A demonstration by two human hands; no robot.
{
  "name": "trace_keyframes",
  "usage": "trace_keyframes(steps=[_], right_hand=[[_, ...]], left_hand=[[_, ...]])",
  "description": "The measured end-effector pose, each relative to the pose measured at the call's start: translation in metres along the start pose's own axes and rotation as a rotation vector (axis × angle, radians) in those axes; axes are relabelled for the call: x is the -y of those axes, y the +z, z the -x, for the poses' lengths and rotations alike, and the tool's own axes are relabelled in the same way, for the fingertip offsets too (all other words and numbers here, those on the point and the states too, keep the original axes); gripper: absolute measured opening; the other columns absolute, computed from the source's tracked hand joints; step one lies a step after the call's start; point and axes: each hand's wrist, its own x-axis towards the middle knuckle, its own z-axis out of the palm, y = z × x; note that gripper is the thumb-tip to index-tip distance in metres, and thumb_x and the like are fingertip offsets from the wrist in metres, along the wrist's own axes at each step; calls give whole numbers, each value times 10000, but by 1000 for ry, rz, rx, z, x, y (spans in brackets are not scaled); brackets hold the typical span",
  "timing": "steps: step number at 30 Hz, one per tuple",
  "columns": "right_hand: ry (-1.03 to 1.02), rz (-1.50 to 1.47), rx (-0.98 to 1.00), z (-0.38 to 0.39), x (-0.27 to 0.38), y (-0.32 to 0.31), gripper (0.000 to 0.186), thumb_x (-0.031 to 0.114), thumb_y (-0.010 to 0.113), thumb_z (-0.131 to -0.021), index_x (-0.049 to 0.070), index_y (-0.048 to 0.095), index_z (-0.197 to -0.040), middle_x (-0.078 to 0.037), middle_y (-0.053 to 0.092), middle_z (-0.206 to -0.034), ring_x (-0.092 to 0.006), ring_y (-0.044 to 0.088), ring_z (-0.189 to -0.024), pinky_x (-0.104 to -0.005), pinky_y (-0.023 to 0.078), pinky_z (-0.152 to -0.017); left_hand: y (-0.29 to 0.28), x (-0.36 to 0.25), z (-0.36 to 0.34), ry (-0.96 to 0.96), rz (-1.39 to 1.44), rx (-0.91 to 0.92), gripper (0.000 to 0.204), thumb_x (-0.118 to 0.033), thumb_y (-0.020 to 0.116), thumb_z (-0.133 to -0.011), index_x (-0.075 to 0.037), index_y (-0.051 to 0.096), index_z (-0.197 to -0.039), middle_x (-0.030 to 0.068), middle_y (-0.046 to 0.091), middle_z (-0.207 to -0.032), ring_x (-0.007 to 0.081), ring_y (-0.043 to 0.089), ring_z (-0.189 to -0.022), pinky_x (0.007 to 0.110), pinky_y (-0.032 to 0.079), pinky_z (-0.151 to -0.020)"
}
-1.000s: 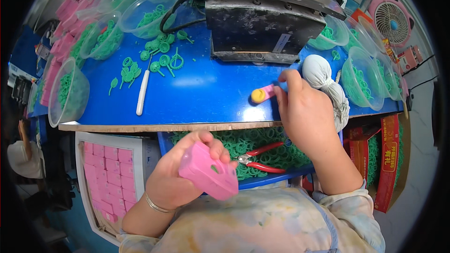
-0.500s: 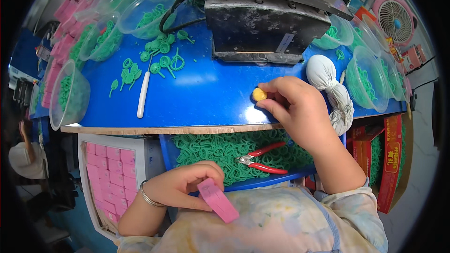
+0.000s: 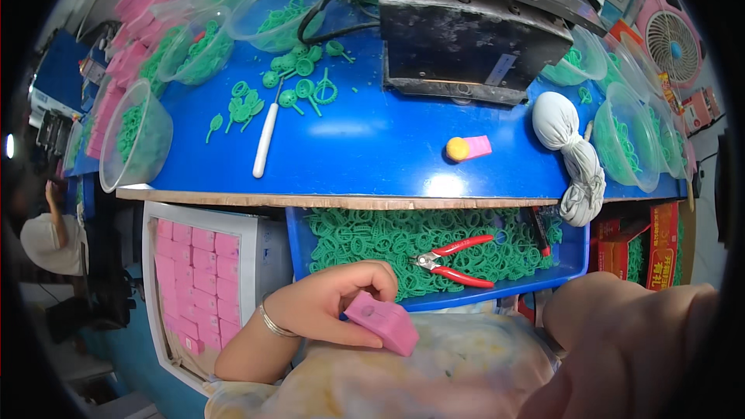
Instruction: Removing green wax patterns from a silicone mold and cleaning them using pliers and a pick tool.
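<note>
My left hand (image 3: 341, 302) is closed round a pink block (image 3: 382, 322), held low in front of my shirt; its upper face has a small dark mark. Close to the camera at the lower right is my right hand (image 3: 597, 376), large and blurred, so its fingers cannot be made out. On the blue table lies a small pink piece with a round yellow end (image 3: 459, 149). Below the table edge, red-handled nippers (image 3: 458, 262) rest with handles spread on green ring-shaped pieces (image 3: 349, 244) in a blue drawer (image 3: 570, 268).
A black machine (image 3: 473, 46) stands at the back. Right of centre lies a tied white cloth bundle (image 3: 570, 140). A white-handled pick (image 3: 266, 140) lies by green wax-like pieces (image 3: 247, 105). Clear tubs (image 3: 147, 147) flank the table. Pink blocks (image 3: 182, 279) fill a tray at lower left.
My right hand has let go of the yellow-ended piece, leaving it on the table, and has moved down and right toward the camera. The pink block in my left hand has turned slightly.
</note>
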Motion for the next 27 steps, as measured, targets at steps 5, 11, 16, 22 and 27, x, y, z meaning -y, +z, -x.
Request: trace_keyframes(steps=[5,11,16,22,27], right_hand=[[8,-142,121,55,22,-21,152,171,595,-816,60,501,-775,-89,497,-662,-193,445,-533,-314,377,-478],[4,-272,234,71,46,-43,188,205,594,-835,55,493,-783,-103,493,-653,-196,432,-498,-327,370,-452],[25,-404,337,-34,10,-9,220,233,592,-852,51,486,-790,-115,490,-646,-199,421,-468,-338,363,-431],[88,193,-76,-71,-23,25,231,205,579,-872,50,493,-724,-68,464,-658,-190,402,-493,-316,364,-474],[321,373,-119,-53,-76,21,245,130,699,-786,38,473,-799,-112,493,-979,-156,501,-951,-275,429,-815]], left_hand=[[3,3,4,-22,28,-54,356,-52,758,-692,-46,499,-935,59,476,-915,139,452,-818,271,359,-710],[2,5,2,-38,49,-41,358,-61,749,-708,-34,516,-978,62,490,-936,145,472,-839,274,375,-721],[-3,-6,2,-99,-143,18,470,-74,751,-704,-13,522,-1110,77,556,-1019,141,534,-924,284,435,-781],[7,-25,11,81,-63,-397,616,-36,816,-623,-28,479,-1138,50,569,-1035,131,558,-921,265,467,-778],[27,-41,-9,245,-531,-714,664,-62,843,-606,-38,447,-1139,56,571,-1010,161,570,-925,279,470,-781]])
